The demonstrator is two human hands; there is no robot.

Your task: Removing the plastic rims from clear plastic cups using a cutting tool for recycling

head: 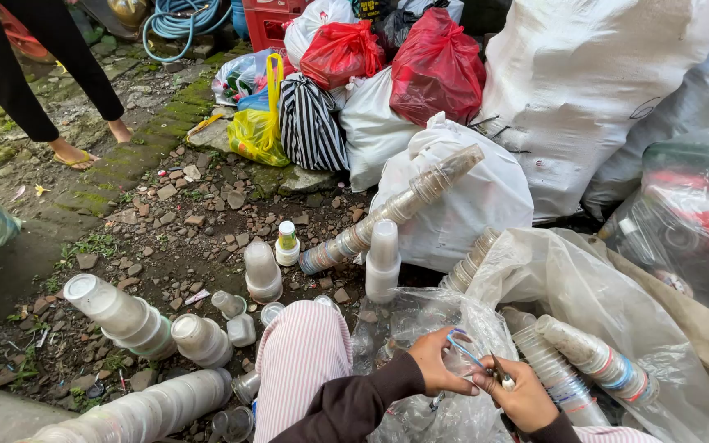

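scissors (486,365) held between both hands

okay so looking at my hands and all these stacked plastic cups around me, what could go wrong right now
1. The right hand holds a thin metal tool close to the left hand, which grips a clear cup; a slip could likely nick a finger.
2. The long cup stack leans on a white bag and might slide off.
3. Upright cup stacks on rubble ground could tip.

Stony dirt ground (174,230), stacked plastic cups (125,316), tied bags (445,205)
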